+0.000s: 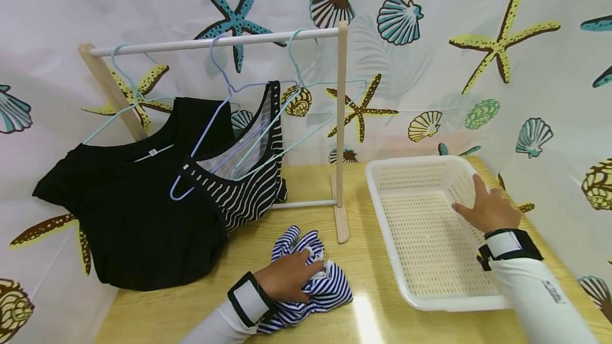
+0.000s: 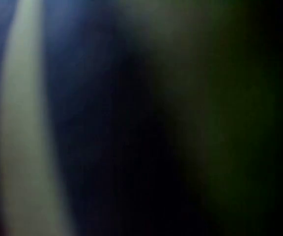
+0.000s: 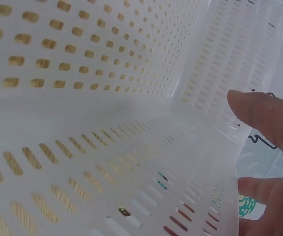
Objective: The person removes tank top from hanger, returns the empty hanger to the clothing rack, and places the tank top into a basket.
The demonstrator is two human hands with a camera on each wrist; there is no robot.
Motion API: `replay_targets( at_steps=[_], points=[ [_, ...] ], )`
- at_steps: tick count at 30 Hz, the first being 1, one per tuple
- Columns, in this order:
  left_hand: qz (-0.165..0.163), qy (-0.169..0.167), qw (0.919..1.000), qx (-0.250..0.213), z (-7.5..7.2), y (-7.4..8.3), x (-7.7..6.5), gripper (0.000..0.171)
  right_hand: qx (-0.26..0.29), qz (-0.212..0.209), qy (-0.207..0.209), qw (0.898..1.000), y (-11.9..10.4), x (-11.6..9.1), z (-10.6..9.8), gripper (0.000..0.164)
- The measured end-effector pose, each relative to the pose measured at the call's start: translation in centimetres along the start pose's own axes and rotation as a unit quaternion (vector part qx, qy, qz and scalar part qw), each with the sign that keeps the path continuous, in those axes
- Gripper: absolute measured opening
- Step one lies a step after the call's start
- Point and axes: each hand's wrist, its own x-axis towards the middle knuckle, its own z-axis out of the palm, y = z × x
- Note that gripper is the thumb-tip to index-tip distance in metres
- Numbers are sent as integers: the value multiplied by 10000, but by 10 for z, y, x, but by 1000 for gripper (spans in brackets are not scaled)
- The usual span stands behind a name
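Note:
A blue-and-white striped garment (image 1: 334, 285) lies bunched on the table. My left hand (image 1: 286, 276) is on top of it, fingers and thumb gripping the cloth. Dark, blurred striped fabric (image 2: 26, 128) fills the left wrist view, where no fingers can be made out. To the right is a white plastic basket (image 1: 382, 211) with perforated walls and nothing inside. My right hand (image 1: 494, 210) holds its right wall. In the right wrist view, the thumb (image 3: 259, 110) is on the inner side and the other fingers pass behind the wall, partly hidden.
A wooden rack with a white rail (image 1: 191, 44) stands behind. On it hang a black T-shirt (image 1: 138, 216), a black-and-white striped top (image 1: 248, 192) half off a lilac hanger (image 1: 210, 115), and a bare mint hanger (image 1: 330, 118). A patterned curtain (image 1: 430, 84) surrounds the table (image 1: 363, 259).

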Motion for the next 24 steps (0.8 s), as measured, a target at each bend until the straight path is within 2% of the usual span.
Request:
replay_targets(
  at_steps=[3, 9, 15, 20, 24],
  points=[
    [99, 215, 9997, 90, -9, -1, -5, 63, 36, -4, -58, 10000, 0, 1, 0, 97],
    [-80, 447, 9989, 117, -29, -2, -13, 64, 73, -85, -140, 9998, -1, 2, 1, 98],
    [-92, 733, 9970, 219, -56, -1, -18, 63, 92, -78, -171, 9998, -3, 0, 1, 96],
    [83, 1071, 9933, 430, -81, 3, -27, 68, 82, -59, -171, 9998, -2, -1, 2, 95],
    [199, 1310, 9894, 594, -100, 4, -29, 71, 85, -58, -97, 9999, -1, 1, 2, 96]
  ],
)
